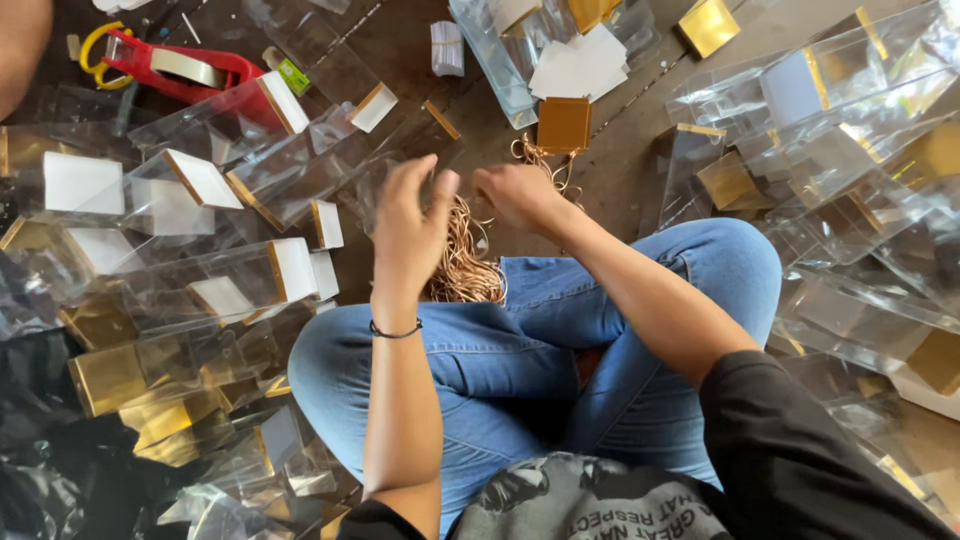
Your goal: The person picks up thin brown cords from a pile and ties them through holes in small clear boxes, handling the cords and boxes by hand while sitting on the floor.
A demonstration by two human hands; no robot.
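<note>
I sit cross-legged on the floor in blue jeans. My left hand [410,225] is raised over a bundle of thin copper-gold strings [465,265], fingers loosely curled; whether it pinches a strand is blurred. A black band circles that wrist. My right hand [520,195] reaches forward, palm down, fingers closed on the far end of the string bundle, beside a flat gold card square [564,124].
Clear plastic boxes with gold and white card bases lie heaped at left [250,270] and right [860,110]. A red tape dispenser [180,68] and yellow-handled scissors [95,50] sit top left. White cards [580,62] lie at top centre. Another person's arm [20,40] shows at the top-left corner.
</note>
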